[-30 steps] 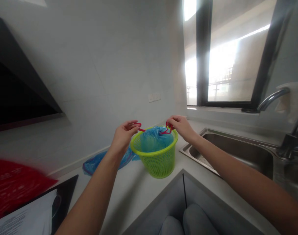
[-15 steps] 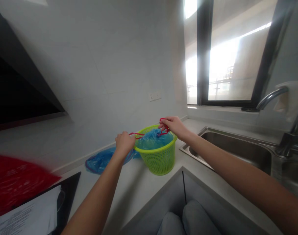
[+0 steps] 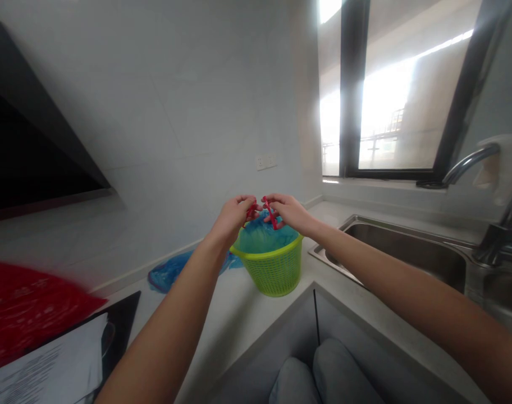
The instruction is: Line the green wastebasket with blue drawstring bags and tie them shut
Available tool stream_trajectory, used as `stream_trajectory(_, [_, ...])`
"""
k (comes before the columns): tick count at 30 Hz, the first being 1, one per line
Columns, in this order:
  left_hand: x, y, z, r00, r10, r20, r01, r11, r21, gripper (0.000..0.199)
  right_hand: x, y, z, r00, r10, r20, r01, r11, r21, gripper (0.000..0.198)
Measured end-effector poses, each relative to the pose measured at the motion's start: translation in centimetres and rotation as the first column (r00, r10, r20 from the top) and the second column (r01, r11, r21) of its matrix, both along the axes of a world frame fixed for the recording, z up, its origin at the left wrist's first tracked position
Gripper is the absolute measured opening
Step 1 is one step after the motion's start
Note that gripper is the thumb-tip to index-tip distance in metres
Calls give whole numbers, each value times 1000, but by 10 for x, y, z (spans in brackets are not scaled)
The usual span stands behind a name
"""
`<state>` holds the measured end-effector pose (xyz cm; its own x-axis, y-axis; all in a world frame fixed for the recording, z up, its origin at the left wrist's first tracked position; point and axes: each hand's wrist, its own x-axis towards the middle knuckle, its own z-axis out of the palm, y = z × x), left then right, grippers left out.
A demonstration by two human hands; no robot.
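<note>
A yellow-green plastic basket (image 3: 275, 272) stands upright on the counter, holding a blue plastic bag (image 3: 266, 237) with red drawstrings. Over the basket's far left rim, my left hand (image 3: 236, 216) is closed on one red drawstring (image 3: 251, 211). My right hand (image 3: 287, 212) pinches another stretch of red drawstring (image 3: 270, 213) just across from it. Both hands are above the bag's gathered top, with a small gap between the fingertips. Some of the bag's top is hidden behind the fingers.
More blue plastic (image 3: 172, 270) lies on the counter left of the basket. To the right is a steel sink (image 3: 407, 252) with a faucet (image 3: 470, 163). A red bag (image 3: 32, 314) and printed sheets (image 3: 49, 365) lie at the left on a black cooktop (image 3: 127, 314).
My left hand has moved right and up, bringing its drawstring close to my right hand. The strings were stretched apart before. The basket stays in place.
</note>
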<state>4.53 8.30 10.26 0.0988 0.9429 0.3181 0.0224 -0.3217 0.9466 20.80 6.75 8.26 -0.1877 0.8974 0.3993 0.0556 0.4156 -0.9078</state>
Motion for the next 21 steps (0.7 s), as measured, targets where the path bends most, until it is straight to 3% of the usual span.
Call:
stream_trajectory(2, [16,-5,6,999,-47,-5,47,999,18,23,-1,2,-1,999,30,-20,-29,998,54,31])
stream_trajectory(6, [36,-9,14,994,34,-106,-27,997,69,42,0,8,-3,994,-5,-106,22,987,159,27])
stream_trajectory(8, [40,-7,19,992,31,-119,-24,998,61,35,3,10,-2,988,-55,-146,80,982,173,22])
stream_trajectory(11, [39,-1,37,985,143,-96,-136,987,82,23,10,12,0,968,-173,-181,207,959,192,13])
stream_trajectory(15, [31,11,83,973,228,-14,-224,963,147,23,28,7,-7,931,-308,-198,352,903,248,5])
stream_trajectory(21, [5,16,176,962,273,-4,-259,919,295,29,54,-12,-36,920,-347,-184,378,908,178,8])
